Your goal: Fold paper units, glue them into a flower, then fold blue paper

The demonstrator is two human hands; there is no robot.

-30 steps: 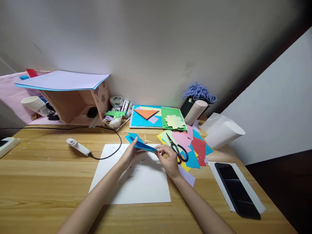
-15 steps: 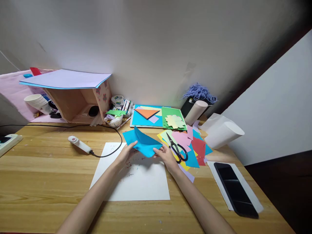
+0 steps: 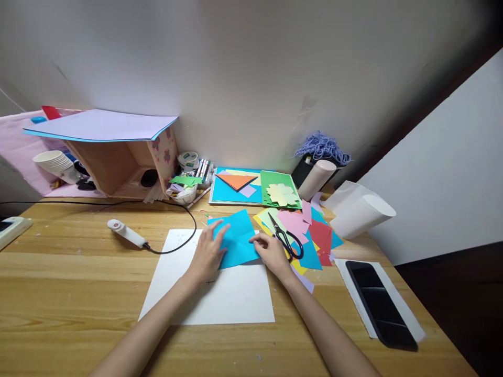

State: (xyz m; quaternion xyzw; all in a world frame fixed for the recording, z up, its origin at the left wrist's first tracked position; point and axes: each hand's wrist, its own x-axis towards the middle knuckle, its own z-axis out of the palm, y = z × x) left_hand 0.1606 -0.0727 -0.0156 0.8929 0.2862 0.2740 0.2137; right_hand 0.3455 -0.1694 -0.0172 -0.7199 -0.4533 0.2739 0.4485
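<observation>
A square sheet of blue paper (image 3: 239,238) with faint creases lies almost flat over a large white sheet (image 3: 236,301) that bears small pen marks. My left hand (image 3: 209,252) is at the blue paper's left side, fingers spread and resting on or just above it. On the right edge, my right hand (image 3: 271,252) pinches the paper between thumb and curled fingers. Close beside my right hand, black-handled scissors (image 3: 286,238) lie on a pile of coloured paper scraps (image 3: 321,238).
A white handheld device (image 3: 128,233) with a black cable lies at left, before an open box (image 3: 113,165). At the back are coloured papers (image 3: 236,198) and a black holder (image 3: 305,170) topped with blue yarn. A black phone (image 3: 381,303) and rolled white paper (image 3: 361,214) are at right.
The blue paper has come down from a raised, bent shape to lie nearly flat. My left hand has let go of its edge and spread its fingers; my right hand still pinches it.
</observation>
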